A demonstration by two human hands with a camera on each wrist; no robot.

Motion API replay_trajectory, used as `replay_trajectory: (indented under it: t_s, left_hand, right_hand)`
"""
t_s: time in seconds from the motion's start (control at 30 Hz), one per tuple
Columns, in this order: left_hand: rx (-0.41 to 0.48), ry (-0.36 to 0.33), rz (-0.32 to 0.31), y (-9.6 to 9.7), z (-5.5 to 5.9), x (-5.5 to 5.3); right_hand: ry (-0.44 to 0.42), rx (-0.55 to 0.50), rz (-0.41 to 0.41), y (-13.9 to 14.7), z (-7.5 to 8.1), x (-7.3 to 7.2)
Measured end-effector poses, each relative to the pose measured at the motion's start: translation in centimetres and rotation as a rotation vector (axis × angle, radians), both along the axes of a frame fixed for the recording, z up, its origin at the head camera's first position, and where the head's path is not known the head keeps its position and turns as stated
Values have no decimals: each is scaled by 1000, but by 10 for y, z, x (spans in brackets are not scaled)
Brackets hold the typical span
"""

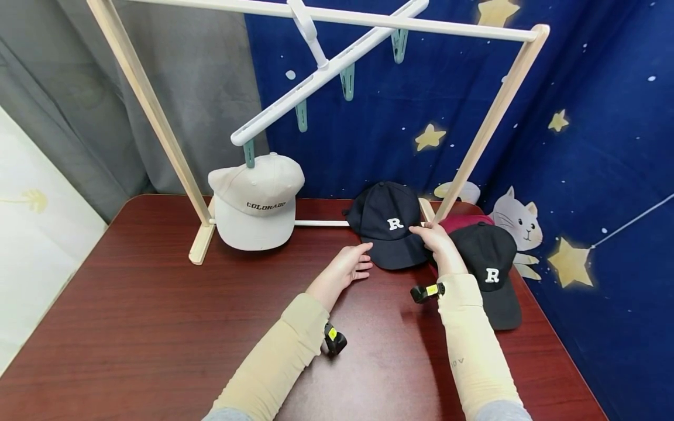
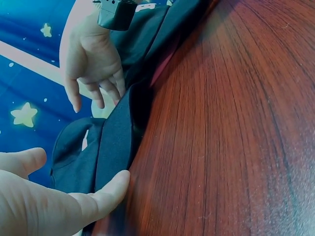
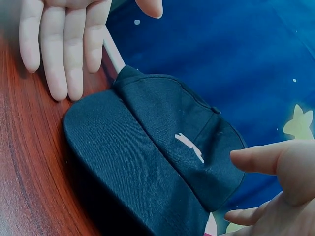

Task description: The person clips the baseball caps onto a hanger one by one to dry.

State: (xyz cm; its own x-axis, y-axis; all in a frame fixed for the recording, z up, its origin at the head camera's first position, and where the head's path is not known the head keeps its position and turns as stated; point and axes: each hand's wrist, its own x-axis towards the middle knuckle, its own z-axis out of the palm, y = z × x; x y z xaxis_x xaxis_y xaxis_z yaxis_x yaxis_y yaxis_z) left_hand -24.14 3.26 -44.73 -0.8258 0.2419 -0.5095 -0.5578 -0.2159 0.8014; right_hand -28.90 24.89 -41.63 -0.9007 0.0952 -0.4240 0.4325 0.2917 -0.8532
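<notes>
A navy cap (image 1: 388, 217) with a white letter R sits on the table at the rack's foot, its brim toward me. My left hand (image 1: 348, 268) is at the left edge of its brim, fingers extended and spread. On the other side my right hand (image 1: 434, 238) reaches to the crown, thumb and fingers apart, as the right wrist view also shows. Neither hand grips the cap (image 3: 162, 137). Just right of my right wrist rests a black cap (image 1: 485, 266), also with an R, partly over a dark red one (image 1: 463, 222).
A wooden rack (image 1: 500, 111) spans the table (image 1: 158, 327). From its bar hangs a slanted white hanger (image 1: 326, 73) with several teal clips (image 1: 347, 82). A white cap (image 1: 258, 199) lettered COLORADO hangs at the hanger's lower left clip. Blue and grey curtains stand behind.
</notes>
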Motion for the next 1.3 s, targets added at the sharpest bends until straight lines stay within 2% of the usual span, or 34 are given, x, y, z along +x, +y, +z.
replay_trajectory:
  t_s: [0.63,0.93,1.2,1.3]
  left_hand:
    - [-10,2,24,-7,0,-1]
    - [-11,-10,34,-10,-1,-1]
    - [-18,-18,37,-10,-2,-3]
    - [-7,-23,40,-10,-3,-5]
  right_hand:
    - [51,136,18,-3,-4,5]
    - [95,214,63,2,-16,-2]
    - [82,233,81,-6,-7,5]
    - [95,235,75,-6,-8,4]
